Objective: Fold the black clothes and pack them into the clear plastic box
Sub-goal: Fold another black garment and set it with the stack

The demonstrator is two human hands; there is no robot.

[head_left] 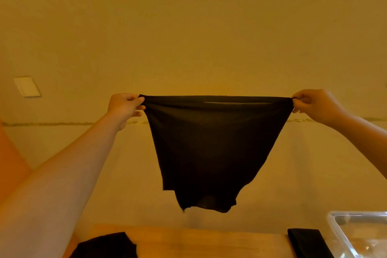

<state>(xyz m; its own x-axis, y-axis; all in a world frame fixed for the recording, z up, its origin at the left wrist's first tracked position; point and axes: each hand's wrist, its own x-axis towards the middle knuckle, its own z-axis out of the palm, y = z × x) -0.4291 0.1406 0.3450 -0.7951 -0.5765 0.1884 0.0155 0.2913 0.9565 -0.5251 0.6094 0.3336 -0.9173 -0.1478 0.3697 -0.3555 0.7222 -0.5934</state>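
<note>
Black garment (213, 148) stretched level in mid-air above table (209, 241), pinched at either top corner by left hand (123, 107) and right hand (312, 103), hanging straight down; clear plastic box (360, 234) nearer right

Head view, level toward wall (188, 27)

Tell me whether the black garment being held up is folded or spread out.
Spread out. The left hand and right hand pinch the black garment at its top corners, stretched taut, hanging above the table.
</note>
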